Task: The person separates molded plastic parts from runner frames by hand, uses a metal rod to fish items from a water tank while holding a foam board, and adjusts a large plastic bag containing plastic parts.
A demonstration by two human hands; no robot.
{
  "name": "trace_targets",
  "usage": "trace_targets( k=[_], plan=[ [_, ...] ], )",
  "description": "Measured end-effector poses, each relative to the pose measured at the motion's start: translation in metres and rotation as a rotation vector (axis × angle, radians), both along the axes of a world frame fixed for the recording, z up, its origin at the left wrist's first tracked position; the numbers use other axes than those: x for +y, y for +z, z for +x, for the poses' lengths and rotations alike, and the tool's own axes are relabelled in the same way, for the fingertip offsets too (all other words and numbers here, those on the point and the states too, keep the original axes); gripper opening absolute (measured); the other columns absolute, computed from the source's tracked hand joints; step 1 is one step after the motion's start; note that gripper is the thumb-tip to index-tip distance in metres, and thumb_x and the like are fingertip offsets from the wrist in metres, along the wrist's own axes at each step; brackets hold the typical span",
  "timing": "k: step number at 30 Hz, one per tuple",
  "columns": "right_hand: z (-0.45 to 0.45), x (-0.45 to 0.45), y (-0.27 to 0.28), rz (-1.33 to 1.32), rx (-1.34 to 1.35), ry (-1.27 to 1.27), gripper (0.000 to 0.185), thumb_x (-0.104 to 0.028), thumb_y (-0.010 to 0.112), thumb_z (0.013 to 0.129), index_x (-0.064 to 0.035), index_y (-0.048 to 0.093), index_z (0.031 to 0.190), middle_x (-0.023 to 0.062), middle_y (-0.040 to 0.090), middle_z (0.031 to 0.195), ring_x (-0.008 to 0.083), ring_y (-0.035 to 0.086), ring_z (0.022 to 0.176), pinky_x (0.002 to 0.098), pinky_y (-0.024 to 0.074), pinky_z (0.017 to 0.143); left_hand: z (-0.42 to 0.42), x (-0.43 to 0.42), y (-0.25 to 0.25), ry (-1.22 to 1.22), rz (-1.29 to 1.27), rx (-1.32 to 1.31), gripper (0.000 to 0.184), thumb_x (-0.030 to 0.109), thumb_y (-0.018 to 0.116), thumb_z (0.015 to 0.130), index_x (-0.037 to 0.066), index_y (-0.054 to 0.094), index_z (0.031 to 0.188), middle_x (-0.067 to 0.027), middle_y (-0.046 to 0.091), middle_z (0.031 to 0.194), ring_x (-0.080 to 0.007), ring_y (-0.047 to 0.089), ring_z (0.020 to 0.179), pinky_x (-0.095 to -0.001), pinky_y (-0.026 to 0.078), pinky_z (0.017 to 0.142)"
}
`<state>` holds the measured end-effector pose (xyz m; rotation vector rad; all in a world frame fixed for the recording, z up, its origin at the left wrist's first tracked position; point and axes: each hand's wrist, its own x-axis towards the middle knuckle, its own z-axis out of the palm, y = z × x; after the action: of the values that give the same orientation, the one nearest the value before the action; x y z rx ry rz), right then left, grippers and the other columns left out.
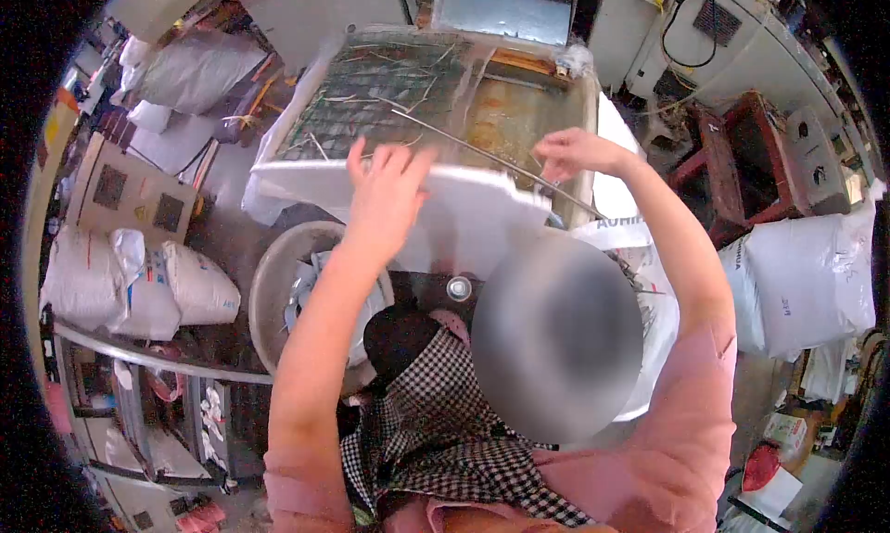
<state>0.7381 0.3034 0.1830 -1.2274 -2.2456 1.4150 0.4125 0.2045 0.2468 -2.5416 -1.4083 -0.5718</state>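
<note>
Your pink sleeves [684,403] framed a thin rod [482,156] aslant over the white-rimmed trough [473,179]. Your left hand [391,185] spread wide; your right hand [577,153] pinched narrowly beside the rod, its hold unclear. Positioning it seemed in hand; the next move called for steadiness.

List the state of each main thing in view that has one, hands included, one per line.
Left hand: open, fingers spread.
Right hand: fingers curled close to the rod; grip unclear.
Rod: slanting, its far end over the tank.
Tank: open-topped.
Bucket: open-topped, pale pieces inside.
Sacks at left: filled, bulging.
Sack at right: filled.
</note>
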Motion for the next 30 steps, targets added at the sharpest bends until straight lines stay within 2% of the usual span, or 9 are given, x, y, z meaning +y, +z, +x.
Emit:
trace_targets(
  k=[3, 5, 14, 16, 17, 19, 21, 25, 30],
  plan=[
    [0.015, 0.039, -0.078, 0.065, -1.005, 0.116, 0.036, -0.034, 0.061, 0.08, 0.0, 0.064, 0.09, 0.0088, 0.063, 0.076, 0.0204, 0.06, 0.067, 0.0311, 0.0514, 0.06, -0.004, -0.029, -0.007, -0.121, 0.008, -0.011, 0.026, 0.01, 0.067, 0.063, 0.01, 0.06, 0.088, -0.0044, 0.056, 0.089, -0.0248, 0.049, 0.108, -0.0545, 0.02, 0.102],
    [0.032, 0.037, -0.124, -0.092, -1.105, 0.157, 0.026, -0.023, 0.058, 0.079, -0.0034, 0.067, 0.094, 0.0154, 0.064, 0.097, 0.0316, 0.062, 0.084, 0.0415, 0.05, 0.076, -0.004, -0.048, -0.018, -0.126, -0.054, -0.061, 0.019, 0.011, 0.063, 0.066, 0.011, 0.061, 0.085, -0.0038, 0.055, 0.086, -0.0243, 0.05, 0.108, -0.0549, 0.019, 0.102],
    [0.06, 0.019, -0.2, 0.064, -1.087, -0.031, 0.028, -0.014, 0.045, 0.081, 0.0003, 0.066, 0.092, 0.0195, 0.062, 0.099, 0.0343, 0.06, 0.092, 0.0421, 0.0491, 0.08, -0.007, -0.054, -0.028, -0.116, -0.035, -0.163, 0.015, 0.012, 0.062, 0.068, 0.01, 0.061, 0.083, -0.0018, 0.054, 0.085, -0.0234, 0.054, 0.104, -0.054, 0.02, 0.101],
    [0.117, 0.073, -0.273, 0.258, -1.307, 0.68, 0.027, -0.014, 0.052, 0.079, 0.0017, 0.06, 0.099, 0.022, 0.063, 0.096, 0.0354, 0.061, 0.091, 0.0453, 0.0478, 0.078, -0.006, -0.05, -0.026, -0.125, -0.035, -0.154, 0.016, 0.011, 0.062, 0.067, 0.01, 0.061, 0.083, -0.0019, 0.055, 0.085, -0.0235, 0.053, 0.104, -0.0534, 0.02, 0.101],
    [0.107, 0.049, -0.22, 0.299, -0.927, 0.021, 0.029, -0.012, 0.045, 0.08, 0.0059, 0.059, 0.099, 0.0255, 0.06, 0.098, 0.0367, 0.06, 0.092, 0.0447, 0.0483, 0.081, -0.005, -0.049, -0.026, -0.123, -0.042, -0.156, 0.017, 0.01, 0.062, 0.067, 0.01, 0.061, 0.084, -0.0023, 0.055, 0.085, -0.0236, 0.053, 0.105, -0.0531, 0.02, 0.102],
    [0.104, 0.035, -0.131, 0.259, -0.683, -0.353, 0.033, -0.026, 0.045, 0.09, -0.0033, 0.044, 0.115, 0.0253, 0.06, 0.093, 0.0367, 0.06, 0.085, 0.0461, 0.0461, 0.079, -0.004, -0.047, -0.027, -0.135, -0.069, -0.162, 0.019, 0.008, 0.062, 0.066, 0.01, 0.061, 0.085, -0.0026, 0.055, 0.085, -0.0237, 0.053, 0.105, -0.0527, 0.02, 0.102],
    [0.09, -0.006, -0.012, 0.295, -0.735, -0.458, 0.031, -0.03, 0.05, 0.089, -0.0153, 0.052, 0.117, 0.0229, 0.062, 0.09, 0.0369, 0.06, 0.087, 0.046, 0.0475, 0.076, -0.002, -0.04, -0.03, -0.157, 0.01, -0.126, 0.013, 0.012, 0.055, 0.071, 0.01, 0.059, 0.083, -0.0045, 0.053, 0.086, -0.0243, 0.053, 0.101, -0.0549, 0.023, 0.099],
    [0.171, -0.075, 0.087, 0.453, -0.732, -0.526, 0.03, -0.03, 0.056, 0.086, -0.0119, 0.063, 0.108, 0.0124, 0.065, 0.099, 0.0288, 0.063, 0.088, 0.0351, 0.0479, 0.08, 0.004, -0.037, -0.027, -0.132, 0.023, -0.142, 0.013, 0.007, 0.058, 0.07, 0.009, 0.059, 0.082, -0.0047, 0.054, 0.082, -0.0222, 0.054, 0.1, -0.0528, 0.024, 0.1],
    [0.209, -0.168, 0.19, 0.511, -0.998, -0.604, 0.025, -0.025, 0.063, 0.081, -0.0084, 0.067, 0.1, 0.0172, 0.066, 0.091, 0.0305, 0.064, 0.082, 0.0359, 0.0481, 0.074, 0.009, -0.033, -0.037, -0.151, 0.061, -0.165, 0.016, 0.003, 0.062, 0.066, 0.009, 0.057, 0.079, -0.0046, 0.053, 0.08, -0.0209, 0.054, 0.096, -0.0501, 0.024, 0.101]
  ],
)
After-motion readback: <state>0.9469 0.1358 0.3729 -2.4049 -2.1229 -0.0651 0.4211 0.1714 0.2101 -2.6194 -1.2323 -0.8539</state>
